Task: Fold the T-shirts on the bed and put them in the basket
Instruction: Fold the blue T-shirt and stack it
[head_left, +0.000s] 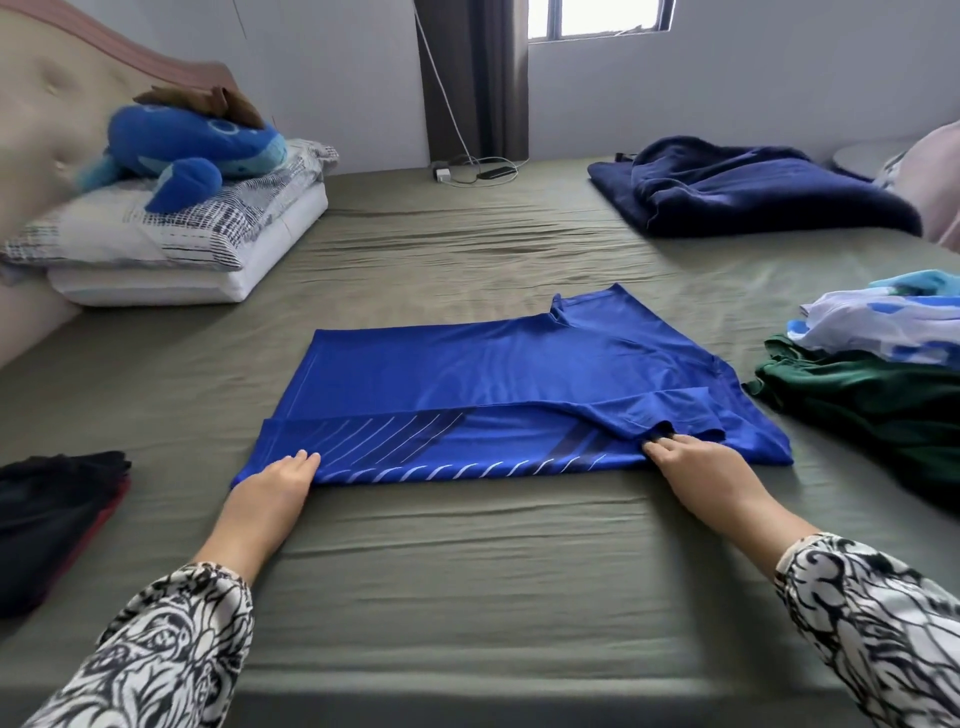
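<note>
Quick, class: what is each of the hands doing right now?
Left hand: open, fingers flat on the blue T-shirt.
Right hand: pinching the blue T-shirt's folded edge.

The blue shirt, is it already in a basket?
No, the blue shirt lies spread flat on the bed, with both hands, the left hand and the right hand, on its near edge.

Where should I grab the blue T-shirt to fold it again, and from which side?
Probably grab the blue T-shirt by its two near corners, coming from the bed's near edge. That long edge lies straight and closest, with the left hand already resting on one end and the right hand's fingers on the other. Lifting both ends together should carry the fabric flat toward the far side.
</note>
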